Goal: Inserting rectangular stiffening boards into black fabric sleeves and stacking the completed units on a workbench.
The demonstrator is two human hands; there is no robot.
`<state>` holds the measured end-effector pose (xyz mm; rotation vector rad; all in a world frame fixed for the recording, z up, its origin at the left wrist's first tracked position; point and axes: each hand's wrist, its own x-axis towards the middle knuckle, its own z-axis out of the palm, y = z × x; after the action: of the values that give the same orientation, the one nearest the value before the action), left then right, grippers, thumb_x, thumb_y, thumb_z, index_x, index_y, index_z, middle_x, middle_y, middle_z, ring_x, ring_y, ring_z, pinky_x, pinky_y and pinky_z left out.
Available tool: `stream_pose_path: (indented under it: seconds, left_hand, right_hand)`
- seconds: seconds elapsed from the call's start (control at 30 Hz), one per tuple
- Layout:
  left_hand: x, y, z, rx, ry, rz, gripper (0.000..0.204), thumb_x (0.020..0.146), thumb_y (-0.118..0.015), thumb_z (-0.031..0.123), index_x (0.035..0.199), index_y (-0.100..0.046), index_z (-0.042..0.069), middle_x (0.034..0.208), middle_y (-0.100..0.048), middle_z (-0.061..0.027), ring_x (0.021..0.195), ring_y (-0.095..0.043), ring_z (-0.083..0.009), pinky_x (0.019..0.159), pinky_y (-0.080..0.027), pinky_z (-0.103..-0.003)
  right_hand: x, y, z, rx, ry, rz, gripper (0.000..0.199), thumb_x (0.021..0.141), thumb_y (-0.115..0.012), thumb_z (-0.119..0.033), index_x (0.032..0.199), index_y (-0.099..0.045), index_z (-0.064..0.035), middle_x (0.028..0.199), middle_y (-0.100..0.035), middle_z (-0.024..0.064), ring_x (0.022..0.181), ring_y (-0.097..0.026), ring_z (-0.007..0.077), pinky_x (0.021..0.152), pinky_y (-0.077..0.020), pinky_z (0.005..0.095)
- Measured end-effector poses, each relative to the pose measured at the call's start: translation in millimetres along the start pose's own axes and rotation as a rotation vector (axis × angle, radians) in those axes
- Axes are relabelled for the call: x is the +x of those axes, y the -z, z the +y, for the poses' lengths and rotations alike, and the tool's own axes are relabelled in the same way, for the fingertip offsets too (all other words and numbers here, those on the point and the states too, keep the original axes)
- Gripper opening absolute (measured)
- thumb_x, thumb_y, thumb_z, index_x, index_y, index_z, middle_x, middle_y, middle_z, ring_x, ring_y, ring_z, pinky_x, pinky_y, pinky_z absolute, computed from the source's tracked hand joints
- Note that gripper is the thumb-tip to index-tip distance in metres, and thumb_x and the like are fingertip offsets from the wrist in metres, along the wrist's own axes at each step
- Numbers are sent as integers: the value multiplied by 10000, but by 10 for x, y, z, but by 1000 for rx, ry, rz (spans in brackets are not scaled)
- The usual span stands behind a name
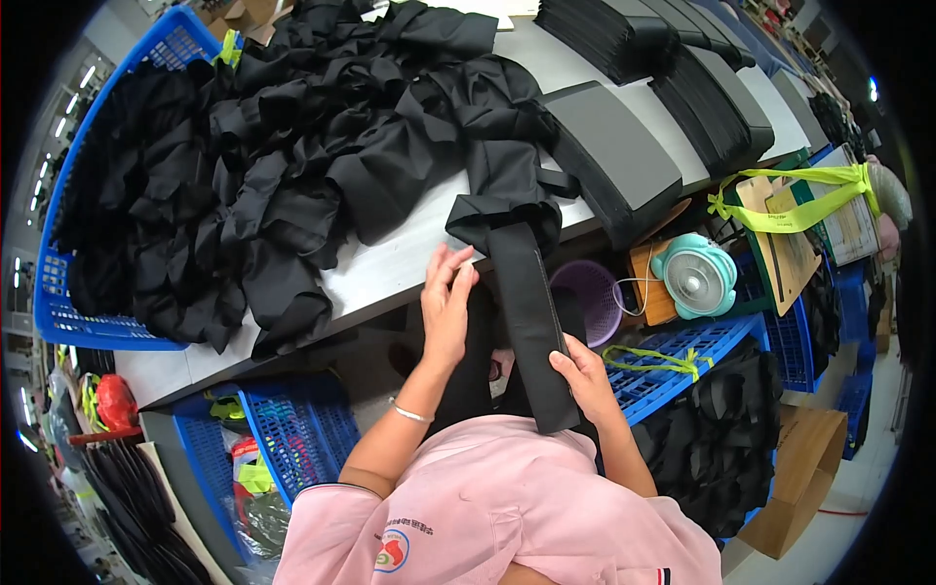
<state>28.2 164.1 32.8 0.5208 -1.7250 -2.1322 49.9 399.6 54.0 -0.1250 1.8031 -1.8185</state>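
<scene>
The left hand (pixel 447 310) is at the upper stretch of a long black fabric-covered strip (pixel 531 322) that runs from the desk (pixel 390 268) edge down toward the lap. Its fingers are spread and fairly straight, fingertips up against the strip's left edge near where the black cover (pixel 502 210) bunches on the desk; it looks like a light touch rather than a closed hold, and whether the thumb is pinching the cloth is hidden. A thin bracelet (pixel 411 414) sits on that wrist.

The right hand (pixel 585 378) is lower, curled round the strip's right edge near its bottom end, thumb on the face, fingers wrapped behind. That one has a firm clasp on the strip.

By my reading, this is the fitting step: a cloth cover being drawn or smoothed along a flat padded panel, top end resting on the desk, bottom end held over the lap. The next move seems to call for the lower hand to keep the panel steady while the upper hand works the cloth straight, without twisting it.

Both forearms come up from the pink shirt (pixel 507 507), elbows bent, left wrist angled upward, right wrist turned inward. A heap of black fabric pieces (pixel 292 146) covers the desk behind, with stacked dark panels (pixel 624 161) to the right.
</scene>
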Motion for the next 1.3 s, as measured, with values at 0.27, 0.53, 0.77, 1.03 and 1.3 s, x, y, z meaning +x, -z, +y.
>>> stream_pose_path:
  seconds: [0.27, 0.53, 0.77, 1.03, 1.3]
  left_hand:
    - [581, -42, -58, 286, -114, -34, 217, 845, -734, 33, 1058, -705, 6, 936, -627, -24, 783, -654, -112, 723, -511, -234]
    - [481, -113, 54, 795, -601, 29, 381, 805, -529, -107, 1151, -655, -6, 1415, -583, -77, 716, -661, -214, 646, -504, -280]
    - [65, -321, 368, 694, -838, -513, 333, 719, -585, -120, 1029, -669, -30, 1432, -557, -106, 851, -710, -284, 699, -555, -317]
    - [-192, -181, 553, 693, -791, -538, 372, 728, -632, -81, 1055, -733, 63, 1348, -629, -91, 764, -699, -227, 662, -542, -299]
    - [-688, 45, 497, 474, -626, -202, 567, 769, -618, -84, 1328, -567, -5, 1449, -494, -195, 1109, -634, -263, 839, -547, -330]
  right_hand:
    - [166, 53, -124, 220, -51, -24, 427, 992, -600, -197, 1359, -547, 17, 1172, -659, 28, 1010, -606, 82, 882, -492, 235]
    - [161, -231, -280, -695, 312, 292, 475, 925, -632, -119, 1386, -535, -54, 893, -715, 180, 725, -705, 348, 654, -541, 392]
    - [437, -384, -276, -1173, 547, 369, 277, 888, -605, -61, 1159, -620, -10, 748, -635, 132, 567, -648, 312, 516, -542, 407]
    - [772, -294, -198, -856, 565, 327, 131, 869, -595, -42, 990, -596, 10, 900, -650, 166, 775, -661, 353, 666, -548, 400]
    - [1000, -340, -135, 314, 156, 191, 402, 1005, -593, -233, 1348, -531, -33, 1268, -596, 59, 1138, -578, 147, 968, -472, 311]
